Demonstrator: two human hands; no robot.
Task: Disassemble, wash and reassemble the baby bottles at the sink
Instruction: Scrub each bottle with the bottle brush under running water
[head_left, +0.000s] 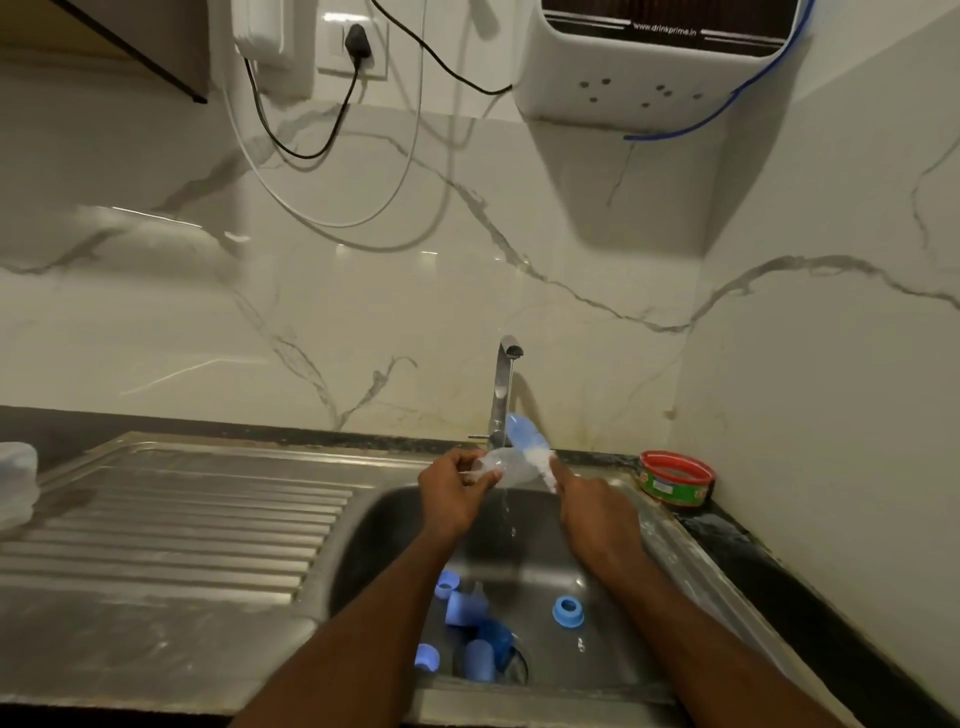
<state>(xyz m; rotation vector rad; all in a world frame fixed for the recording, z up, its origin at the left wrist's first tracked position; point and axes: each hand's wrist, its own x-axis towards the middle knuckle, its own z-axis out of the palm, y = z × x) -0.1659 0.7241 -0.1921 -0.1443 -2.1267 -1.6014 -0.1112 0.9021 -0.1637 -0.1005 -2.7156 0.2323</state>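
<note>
Over the steel sink basin (613, 525), under the running chrome tap (503, 384), the left hand (454, 491) pinches the clear plastic baby bottle (506, 465); the right hand (592, 506) grips its soapy end. It looks light, stiff and slippery, so hold the body firmly.

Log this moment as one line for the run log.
step: rinsing | left hand: holds bottle | right hand: on bottle | tap: running | sink: blue ring, blue parts
</note>
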